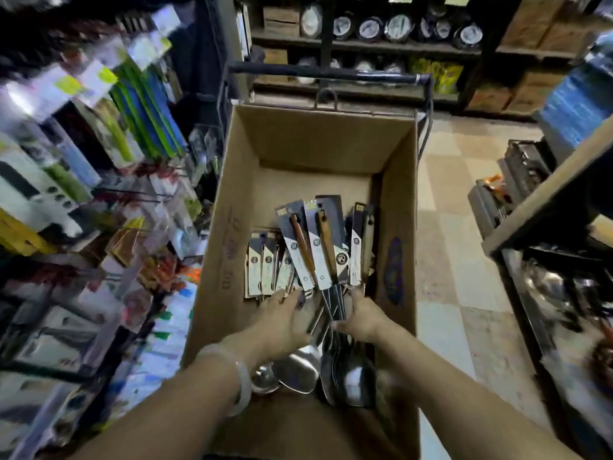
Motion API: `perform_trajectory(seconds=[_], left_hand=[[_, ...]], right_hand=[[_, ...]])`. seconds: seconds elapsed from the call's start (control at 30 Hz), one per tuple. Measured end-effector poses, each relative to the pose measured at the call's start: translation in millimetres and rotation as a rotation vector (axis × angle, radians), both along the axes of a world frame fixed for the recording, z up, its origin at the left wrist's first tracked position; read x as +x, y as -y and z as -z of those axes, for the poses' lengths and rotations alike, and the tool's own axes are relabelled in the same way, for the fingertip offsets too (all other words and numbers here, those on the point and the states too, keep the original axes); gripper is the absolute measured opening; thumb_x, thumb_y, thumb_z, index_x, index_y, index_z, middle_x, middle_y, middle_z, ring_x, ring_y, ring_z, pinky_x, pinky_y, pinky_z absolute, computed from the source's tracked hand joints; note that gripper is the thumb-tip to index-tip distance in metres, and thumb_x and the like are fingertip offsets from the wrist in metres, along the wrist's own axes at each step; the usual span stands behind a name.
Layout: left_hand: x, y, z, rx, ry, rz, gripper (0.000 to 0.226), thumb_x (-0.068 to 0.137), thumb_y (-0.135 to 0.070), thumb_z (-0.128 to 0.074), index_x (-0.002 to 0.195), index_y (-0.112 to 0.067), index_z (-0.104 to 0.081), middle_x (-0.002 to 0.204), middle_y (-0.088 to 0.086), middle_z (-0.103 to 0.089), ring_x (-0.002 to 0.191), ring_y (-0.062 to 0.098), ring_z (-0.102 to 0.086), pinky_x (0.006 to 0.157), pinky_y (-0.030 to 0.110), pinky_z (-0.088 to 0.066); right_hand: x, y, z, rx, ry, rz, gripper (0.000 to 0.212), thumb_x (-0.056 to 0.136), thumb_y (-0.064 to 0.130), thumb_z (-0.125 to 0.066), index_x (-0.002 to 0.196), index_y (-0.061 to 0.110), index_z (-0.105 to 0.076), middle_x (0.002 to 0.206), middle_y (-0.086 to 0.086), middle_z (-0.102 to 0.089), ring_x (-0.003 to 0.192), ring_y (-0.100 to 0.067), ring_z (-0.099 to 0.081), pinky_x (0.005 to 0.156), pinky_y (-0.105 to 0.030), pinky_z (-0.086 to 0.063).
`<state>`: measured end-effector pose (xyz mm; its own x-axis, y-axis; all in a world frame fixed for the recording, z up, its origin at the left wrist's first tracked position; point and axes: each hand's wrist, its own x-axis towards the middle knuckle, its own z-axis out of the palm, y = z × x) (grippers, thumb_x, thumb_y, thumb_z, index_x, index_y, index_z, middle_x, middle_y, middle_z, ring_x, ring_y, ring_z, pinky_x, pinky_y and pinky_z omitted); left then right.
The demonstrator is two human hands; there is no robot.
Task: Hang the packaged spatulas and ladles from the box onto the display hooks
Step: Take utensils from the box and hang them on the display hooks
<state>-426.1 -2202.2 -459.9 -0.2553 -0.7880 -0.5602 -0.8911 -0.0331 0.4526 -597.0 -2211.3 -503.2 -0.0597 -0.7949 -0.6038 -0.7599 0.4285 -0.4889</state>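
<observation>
No text can be read with any certainty. The box (229, 247) has dark stamped lettering running along the inside of its left wall, too faint and skewed to make out, and a smudged blue mark on its right wall. The cards (318, 247) on the utensils carry small round emblems and fine print, all too small to read. Packages (99, 104) on the left display are blurred past reading.

Plain brown cardboard box (318, 141), a purple smudge on its right wall. Dark grey-and-white packaging cards (326, 240) carry brown wooden handles (326, 250); shiny silver ladle bowls (298, 370) gleam below. Pale bangle (243, 383). Beige-and-tan checked floor (464, 254).
</observation>
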Motion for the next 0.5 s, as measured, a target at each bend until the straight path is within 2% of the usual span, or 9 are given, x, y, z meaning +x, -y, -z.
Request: perform_trajectory(seconds=[0.1,0.17,0.23,0.37,0.43,0.5], left_hand=[[-6.8,15.6,24.2,0.036,-0.041,-0.010,0.086,0.080,-0.036,-0.066,0.147,-0.024,-0.013,0.155,0.005,-0.018,0.143,0.026,-0.015,0.118,0.045,-0.019],[-10.1,24.0,35.9,0.046,-0.082,-0.041,0.081,0.078,-0.035,-0.069,0.144,-0.021,-0.024,0.150,0.006,-0.029,0.138,0.026,-0.028,0.114,0.045,-0.029],[-11.6,31.8,46.2,0.048,-0.118,-0.059,0.073,0.076,-0.034,-0.070,0.138,-0.018,-0.034,0.142,0.009,-0.039,0.129,0.028,-0.039,0.109,0.046,-0.036],[-9.4,39.4,59.9,0.078,-0.167,-0.095,0.062,0.082,-0.025,-0.066,0.136,-0.014,-0.038,0.135,0.008,-0.047,0.122,0.025,-0.047,0.105,0.041,-0.040],[-8.0,41.3,66.5,0.107,-0.183,-0.097,0.059,0.084,-0.023,-0.064,0.136,-0.014,-0.037,0.133,0.008,-0.049,0.119,0.024,-0.050,0.102,0.038,-0.042],[-8.0,43.5,70.4,0.122,-0.187,-0.080,0.060,0.085,-0.024,-0.062,0.138,-0.014,-0.036,0.135,0.009,-0.048,0.121,0.024,-0.048,0.104,0.036,-0.041]], right_hand=[[1.3,8.1,28.8,0.039,0.072,0.082,0.073,0.081,0.021,-0.070,0.139,0.006,-0.028,0.136,-0.013,-0.048,0.126,-0.027,-0.047,0.102,-0.026,-0.038],[2.1,13.8,45.9,0.056,0.151,0.160,0.075,0.081,0.017,-0.069,0.141,0.008,-0.025,0.140,-0.013,-0.046,0.128,-0.027,-0.046,0.108,-0.032,-0.038],[1.9,19.8,61.5,0.065,0.174,0.212,0.069,0.082,0.016,-0.068,0.139,0.013,-0.029,0.138,-0.011,-0.049,0.126,-0.028,-0.049,0.108,-0.039,-0.040],[1.9,26.5,78.0,0.015,0.045,0.303,0.044,0.086,0.014,-0.063,0.126,0.009,-0.046,0.122,-0.013,-0.060,0.112,-0.029,-0.058,0.093,-0.029,-0.045],[1.4,27.2,80.3,-0.040,-0.080,0.392,0.040,0.086,0.008,-0.057,0.123,0.001,-0.043,0.123,-0.020,-0.055,0.113,-0.035,-0.054,0.090,-0.033,-0.045],[1.4,25.7,82.7,-0.071,-0.146,0.437,0.039,0.086,0.005,-0.054,0.121,-0.002,-0.039,0.127,-0.022,-0.047,0.115,-0.039,-0.049,0.093,-0.038,-0.043]])
